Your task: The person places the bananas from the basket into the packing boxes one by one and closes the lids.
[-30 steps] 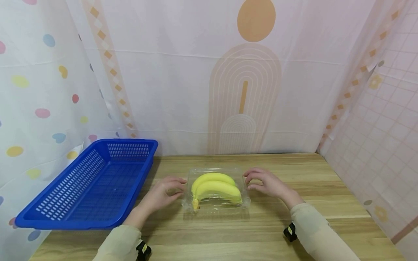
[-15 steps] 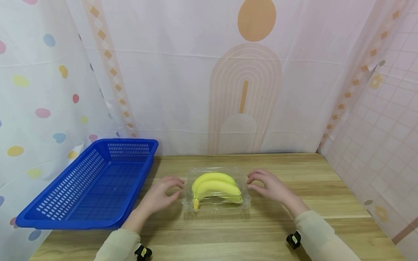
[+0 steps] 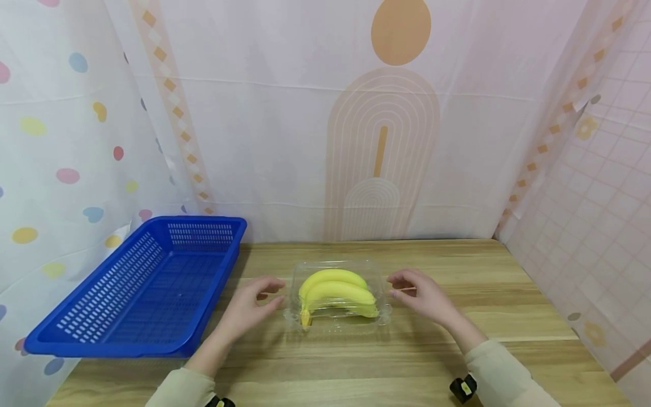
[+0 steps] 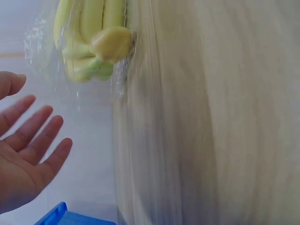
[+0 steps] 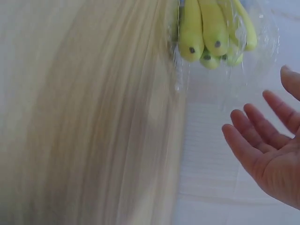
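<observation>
A clear plastic clamshell box [image 3: 338, 323] lies on the wooden table with a bunch of yellow bananas [image 3: 338, 291] inside, its lid down over them. My left hand [image 3: 249, 308] is beside the box's left side, fingers relaxed and apart from it. On the other side, my right hand [image 3: 419, 294] hovers a short way from the box with loosely bent fingers. Both palms face the box; neither hand holds anything. The left wrist view shows the stem end of the bananas [image 4: 110, 44], while the right wrist view shows their dark tips [image 5: 215, 44].
A blue plastic basket [image 3: 175, 288] with slotted walls stands at the left of the table [image 3: 356, 373], near my left forearm. A patterned curtain [image 3: 285, 141] hangs behind the table's back edge, with more cloth along both sides.
My right hand has drawn away from the box, to the right. My left hand has shifted slightly left from it. The box and the bananas have stayed in place.
</observation>
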`<state>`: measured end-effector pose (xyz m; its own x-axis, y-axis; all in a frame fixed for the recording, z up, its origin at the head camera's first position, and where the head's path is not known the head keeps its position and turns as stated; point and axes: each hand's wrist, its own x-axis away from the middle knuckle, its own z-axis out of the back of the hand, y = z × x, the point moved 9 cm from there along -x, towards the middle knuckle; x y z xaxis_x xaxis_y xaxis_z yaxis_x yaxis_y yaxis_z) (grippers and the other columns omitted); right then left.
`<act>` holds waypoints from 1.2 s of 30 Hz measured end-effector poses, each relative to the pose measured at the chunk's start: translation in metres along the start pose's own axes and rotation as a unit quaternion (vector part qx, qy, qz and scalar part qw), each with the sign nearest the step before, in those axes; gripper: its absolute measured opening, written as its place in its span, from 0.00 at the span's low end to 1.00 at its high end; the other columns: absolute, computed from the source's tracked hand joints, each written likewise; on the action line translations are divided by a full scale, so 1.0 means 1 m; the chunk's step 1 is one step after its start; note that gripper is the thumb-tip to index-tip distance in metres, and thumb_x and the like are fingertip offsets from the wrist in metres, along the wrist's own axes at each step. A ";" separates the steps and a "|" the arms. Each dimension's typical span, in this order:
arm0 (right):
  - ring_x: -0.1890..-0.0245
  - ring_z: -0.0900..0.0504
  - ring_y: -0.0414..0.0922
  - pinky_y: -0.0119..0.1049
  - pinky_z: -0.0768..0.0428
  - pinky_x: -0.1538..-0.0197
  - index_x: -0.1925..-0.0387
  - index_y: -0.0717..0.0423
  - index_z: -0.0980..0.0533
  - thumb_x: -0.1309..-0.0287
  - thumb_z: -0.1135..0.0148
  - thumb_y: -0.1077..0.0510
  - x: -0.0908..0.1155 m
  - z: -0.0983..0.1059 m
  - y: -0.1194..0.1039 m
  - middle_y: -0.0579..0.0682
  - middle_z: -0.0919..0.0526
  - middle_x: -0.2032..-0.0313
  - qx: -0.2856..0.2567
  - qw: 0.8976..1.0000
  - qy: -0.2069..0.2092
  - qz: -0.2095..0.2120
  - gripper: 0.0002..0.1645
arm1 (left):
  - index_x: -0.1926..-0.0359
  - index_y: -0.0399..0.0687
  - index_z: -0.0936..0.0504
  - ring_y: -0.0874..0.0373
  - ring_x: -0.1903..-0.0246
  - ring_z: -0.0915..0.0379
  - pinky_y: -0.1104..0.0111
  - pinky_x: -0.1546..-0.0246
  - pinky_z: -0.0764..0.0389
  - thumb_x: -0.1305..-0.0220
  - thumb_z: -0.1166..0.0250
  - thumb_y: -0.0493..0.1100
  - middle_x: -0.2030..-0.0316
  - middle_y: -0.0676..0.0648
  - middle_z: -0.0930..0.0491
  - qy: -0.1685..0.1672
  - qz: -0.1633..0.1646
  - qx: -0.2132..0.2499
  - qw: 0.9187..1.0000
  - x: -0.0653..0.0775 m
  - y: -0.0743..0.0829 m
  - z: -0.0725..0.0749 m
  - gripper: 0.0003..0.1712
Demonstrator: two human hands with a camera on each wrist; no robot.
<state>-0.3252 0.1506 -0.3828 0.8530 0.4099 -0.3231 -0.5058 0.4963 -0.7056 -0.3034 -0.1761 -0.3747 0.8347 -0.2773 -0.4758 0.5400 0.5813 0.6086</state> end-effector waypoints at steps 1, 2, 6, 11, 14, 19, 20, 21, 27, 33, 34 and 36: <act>0.52 0.18 0.54 0.46 0.19 0.48 0.49 0.67 0.23 0.36 0.36 0.61 0.001 -0.001 0.001 0.61 0.19 0.51 -0.007 1.000 -0.002 -0.013 0.17 | 0.55 0.36 0.17 0.45 0.57 0.19 0.51 0.57 0.17 0.42 0.29 0.32 0.58 0.40 0.16 -0.001 0.020 0.016 1.000 0.001 -0.002 -0.001 0.13; 0.52 0.18 0.54 0.45 0.19 0.48 0.48 0.67 0.23 0.35 0.36 0.60 0.002 -0.001 0.003 0.61 0.19 0.51 -0.011 1.000 -0.001 -0.027 0.18 | 0.54 0.35 0.17 0.45 0.57 0.19 0.52 0.56 0.17 0.41 0.29 0.33 0.57 0.38 0.16 -0.002 0.041 0.032 0.999 0.002 -0.005 -0.002 0.14; 0.52 0.18 0.52 0.42 0.19 0.49 0.45 0.67 0.25 0.34 0.36 0.57 0.006 -0.003 0.008 0.59 0.19 0.49 -0.032 0.997 0.003 -0.073 0.22 | 0.49 0.33 0.19 0.47 0.56 0.18 0.60 0.54 0.17 0.39 0.30 0.36 0.54 0.37 0.17 -0.004 0.113 0.075 0.991 0.008 -0.013 -0.005 0.18; 0.50 0.19 0.54 0.40 0.20 0.49 0.42 0.71 0.28 0.35 0.36 0.58 0.010 -0.006 0.010 0.62 0.19 0.48 -0.085 0.992 0.007 -0.095 0.26 | 0.45 0.32 0.21 0.47 0.55 0.19 0.65 0.57 0.17 0.37 0.31 0.39 0.52 0.37 0.18 -0.013 0.169 0.109 0.980 0.016 -0.017 -0.007 0.22; 0.50 0.20 0.56 0.42 0.18 0.49 0.40 0.73 0.31 0.35 0.36 0.59 0.014 -0.010 0.014 0.65 0.21 0.47 -0.134 0.984 0.002 -0.115 0.29 | 0.44 0.28 0.24 0.46 0.54 0.20 0.66 0.59 0.16 0.36 0.32 0.38 0.51 0.35 0.19 -0.020 0.200 0.156 0.967 0.020 -0.021 -0.012 0.24; 0.50 0.21 0.55 0.47 0.18 0.49 0.35 0.77 0.39 0.35 0.37 0.60 0.019 -0.019 0.018 0.69 0.26 0.46 -0.223 0.961 -0.008 -0.164 0.35 | 0.39 0.22 0.32 0.44 0.52 0.22 0.59 0.57 0.15 0.35 0.35 0.35 0.49 0.31 0.23 -0.024 0.264 0.266 0.927 0.029 -0.026 -0.023 0.29; 0.50 0.22 0.54 0.47 0.19 0.48 0.34 0.77 0.40 0.35 0.37 0.60 0.020 -0.020 0.019 0.69 0.27 0.46 -0.238 0.956 -0.009 -0.172 0.36 | 0.38 0.21 0.33 0.44 0.51 0.23 0.57 0.56 0.16 0.35 0.35 0.35 0.48 0.30 0.24 -0.025 0.275 0.284 0.918 0.031 -0.027 -0.025 0.30; 0.51 0.22 0.52 0.48 0.19 0.47 0.34 0.78 0.41 0.35 0.37 0.61 0.021 -0.022 0.020 0.69 0.27 0.46 -0.250 0.952 -0.009 -0.177 0.37 | 0.37 0.21 0.35 0.44 0.51 0.23 0.56 0.56 0.16 0.35 0.35 0.35 0.48 0.31 0.25 -0.025 0.287 0.302 0.909 0.033 -0.028 -0.027 0.31; 0.54 0.21 0.47 0.47 0.20 0.45 0.31 0.79 0.49 0.33 0.40 0.62 0.025 -0.031 0.020 0.69 0.30 0.46 -0.331 0.922 -0.025 -0.201 0.41 | 0.35 0.19 0.40 0.45 0.53 0.25 0.53 0.54 0.17 0.35 0.36 0.35 0.49 0.33 0.28 -0.028 0.320 0.364 0.874 0.039 -0.030 -0.037 0.34; 0.56 0.20 0.46 0.45 0.20 0.45 0.31 0.80 0.52 0.33 0.42 0.62 0.028 -0.041 0.020 0.71 0.33 0.44 -0.367 0.904 -0.042 -0.217 0.42 | 0.36 0.19 0.41 0.48 0.55 0.26 0.55 0.54 0.16 0.34 0.37 0.36 0.50 0.35 0.29 -0.026 0.332 0.381 0.862 0.041 -0.029 -0.042 0.34; 0.56 0.21 0.46 0.45 0.19 0.46 0.31 0.80 0.52 0.33 0.42 0.62 0.028 -0.041 0.020 0.71 0.33 0.44 -0.366 0.904 -0.042 -0.218 0.42 | 0.36 0.19 0.40 0.48 0.55 0.27 0.56 0.54 0.16 0.34 0.37 0.36 0.50 0.35 0.30 -0.025 0.333 0.384 0.861 0.041 -0.028 -0.043 0.33; 0.57 0.21 0.46 0.44 0.18 0.47 0.31 0.80 0.52 0.33 0.41 0.61 0.029 -0.043 0.020 0.70 0.33 0.45 -0.366 0.903 -0.044 -0.221 0.42 | 0.36 0.19 0.40 0.48 0.55 0.28 0.57 0.54 0.16 0.33 0.37 0.36 0.50 0.35 0.30 -0.024 0.335 0.387 0.859 0.041 -0.028 -0.043 0.33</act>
<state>-0.3050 0.1394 -0.4328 0.9207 0.3715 0.1199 0.1290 0.0003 -0.9916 -0.2888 -0.1706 -0.4390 0.9794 -0.1206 0.1620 -0.1695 -0.0543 0.9840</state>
